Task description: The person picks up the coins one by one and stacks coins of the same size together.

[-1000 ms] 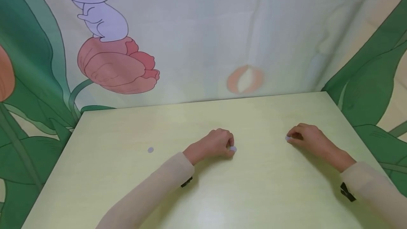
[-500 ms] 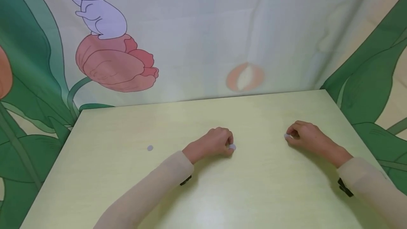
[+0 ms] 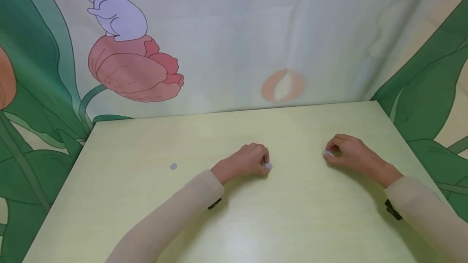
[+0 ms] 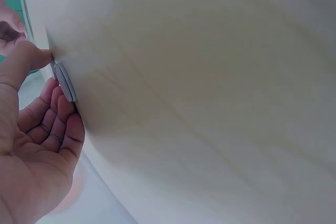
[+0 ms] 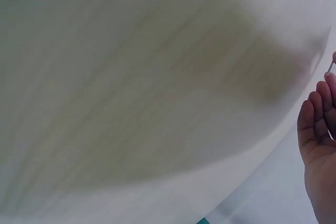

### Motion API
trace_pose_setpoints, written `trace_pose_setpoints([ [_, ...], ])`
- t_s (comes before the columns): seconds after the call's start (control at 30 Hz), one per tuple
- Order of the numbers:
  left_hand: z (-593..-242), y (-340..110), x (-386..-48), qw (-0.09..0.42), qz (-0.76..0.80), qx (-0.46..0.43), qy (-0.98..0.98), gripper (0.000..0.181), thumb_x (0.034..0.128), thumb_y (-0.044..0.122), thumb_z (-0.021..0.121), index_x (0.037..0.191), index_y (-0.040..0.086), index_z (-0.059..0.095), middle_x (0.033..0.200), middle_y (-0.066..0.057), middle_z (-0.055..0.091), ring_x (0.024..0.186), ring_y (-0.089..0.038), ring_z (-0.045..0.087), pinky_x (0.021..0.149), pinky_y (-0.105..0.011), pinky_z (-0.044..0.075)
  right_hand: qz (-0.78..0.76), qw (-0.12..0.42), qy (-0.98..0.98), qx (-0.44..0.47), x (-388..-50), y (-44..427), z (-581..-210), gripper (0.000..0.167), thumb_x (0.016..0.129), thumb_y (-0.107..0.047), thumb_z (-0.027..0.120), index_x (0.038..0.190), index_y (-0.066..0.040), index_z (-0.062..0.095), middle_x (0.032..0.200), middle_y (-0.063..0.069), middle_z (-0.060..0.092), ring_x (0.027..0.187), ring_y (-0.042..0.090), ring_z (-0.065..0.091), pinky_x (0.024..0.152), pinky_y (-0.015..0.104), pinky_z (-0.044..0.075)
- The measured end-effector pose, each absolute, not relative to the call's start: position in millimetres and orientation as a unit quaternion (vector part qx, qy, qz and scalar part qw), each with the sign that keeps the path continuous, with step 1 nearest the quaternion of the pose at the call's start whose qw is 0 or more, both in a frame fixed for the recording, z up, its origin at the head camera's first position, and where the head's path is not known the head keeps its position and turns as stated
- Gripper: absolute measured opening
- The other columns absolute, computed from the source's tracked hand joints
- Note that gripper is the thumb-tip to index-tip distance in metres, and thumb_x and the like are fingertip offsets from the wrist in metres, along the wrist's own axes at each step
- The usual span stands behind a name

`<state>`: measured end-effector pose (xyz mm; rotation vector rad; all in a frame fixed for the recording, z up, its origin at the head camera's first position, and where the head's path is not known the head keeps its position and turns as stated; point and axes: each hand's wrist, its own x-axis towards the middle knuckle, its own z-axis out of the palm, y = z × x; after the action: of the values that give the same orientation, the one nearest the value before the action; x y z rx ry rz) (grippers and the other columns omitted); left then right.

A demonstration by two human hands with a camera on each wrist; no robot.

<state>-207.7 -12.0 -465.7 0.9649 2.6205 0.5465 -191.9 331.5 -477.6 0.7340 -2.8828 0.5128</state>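
Note:
Near the middle of the table, my left hand (image 3: 246, 161) holds a small pale grey disc (image 3: 268, 166) between thumb and fingers. The left wrist view shows what look like two discs (image 4: 65, 83) stacked flat at the tabletop, thumb on one side and curled fingers on the other. To the right, my right hand (image 3: 349, 151) pinches a similar disc (image 3: 326, 153) at its fingertips. Edge-on in the right wrist view, that disc (image 5: 330, 68) looks thin, and part of the hand is cut off by the frame. Another round disc (image 3: 173, 166) lies flat, left of my left hand.
The pale yellow table (image 3: 234, 222) runs back to a printed curtain (image 3: 226, 44) with an animal, flowers and leaves. Green printed leaves (image 3: 427, 96) border its right side. Dark straps or devices (image 3: 393, 210) show under both sleeves.
My right hand has shifted slightly left with its disc, towards my left hand. The left hand and the lone disc stay in place on the table, while the head view tilts slightly.

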Motion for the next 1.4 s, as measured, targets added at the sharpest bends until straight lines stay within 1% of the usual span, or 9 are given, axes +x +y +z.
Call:
trace_pose_setpoints([
  [0.17,-463.2,-13.3,-207.7,0.157,0.195,0.327,0.912,0.012,0.0885,0.02,0.074,0.092,0.009,0.071,0.085,0.003,0.061,0.074,-0.012,0.052,0.067,-0.023,0.044,0.166,0.06,-0.949,0.26,-194.1,320.7,-476.0,0.011,0.088,-0.021,0.076,0.092,-0.012,0.07,0.091,-0.002,0.064,0.085,0.015,0.06,0.079,0.039,0.053],
  [0.4,-461.7,-12.8,-206.9,0.163,0.197,0.321,0.912,0.013,0.0892,0.02,0.074,0.094,0.008,0.071,0.085,0.003,0.061,0.074,-0.012,0.052,0.067,-0.023,0.044,0.175,0.046,-0.943,0.279,-193.2,304.8,-477.5,0.009,0.088,-0.022,0.075,0.091,-0.014,0.07,0.09,-0.006,0.063,0.085,0.012,0.059,0.08,0.036,0.053],
  [0.7,-460.2,-11.7,-205.2,0.164,0.198,0.319,0.912,0.014,0.0906,0.021,0.075,0.094,0.008,0.071,0.082,0.002,0.059,0.074,-0.012,0.051,0.066,-0.023,0.043,0.186,0.051,-0.933,0.305,-192.9,288.0,-476.8,0.009,0.088,-0.024,0.075,0.09,-0.017,0.07,0.089,-0.009,0.062,0.085,0.009,0.06,0.078,0.034,0.053],
  [1.03,-460.7,-10.9,-203.3,0.166,0.202,0.321,0.91,0.015,0.0934,0.023,0.073,0.095,0.008,0.071,0.085,0.001,0.06,0.074,-0.014,0.052,0.067,-0.024,0.045,0.19,0.056,-0.921,0.335,-194.3,269.4,-470.8,0.013,0.083,-0.02,0.079,0.089,-0.013,0.07,0.087,-0.007,0.062,0.084,0.011,0.064,0.076,0.033,0.056],
  [1.23,-462.3,-11.0,-204.3,0.167,0.206,0.316,0.911,0.015,0.093,0.023,0.074,0.095,0.008,0.071,0.084,0.001,0.06,0.073,-0.013,0.051,0.067,-0.024,0.044,0.204,0.058,-0.912,0.351,-194.3,260.4,-469.3,0.012,0.083,-0.019,0.08,0.089,-0.013,0.07,0.088,-0.007,0.062,0.085,0.011,0.065,0.076,0.031,0.056],
  [1.4,-462.2,-11.6,-204.7,0.165,0.211,0.319,0.909,0.015,0.0924,0.022,0.074,0.095,0.007,0.071,0.082,0.001,0.06,0.073,-0.013,0.051,0.066,-0.024,0.044,0.213,0.047,-0.908,0.357,-193.1,254.2,-467.1,0.011,0.085,-0.017,0.078,0.09,-0.012,0.07,0.089,-0.006,0.062,0.086,0.012,0.066,0.077,0.032,0.056],
])
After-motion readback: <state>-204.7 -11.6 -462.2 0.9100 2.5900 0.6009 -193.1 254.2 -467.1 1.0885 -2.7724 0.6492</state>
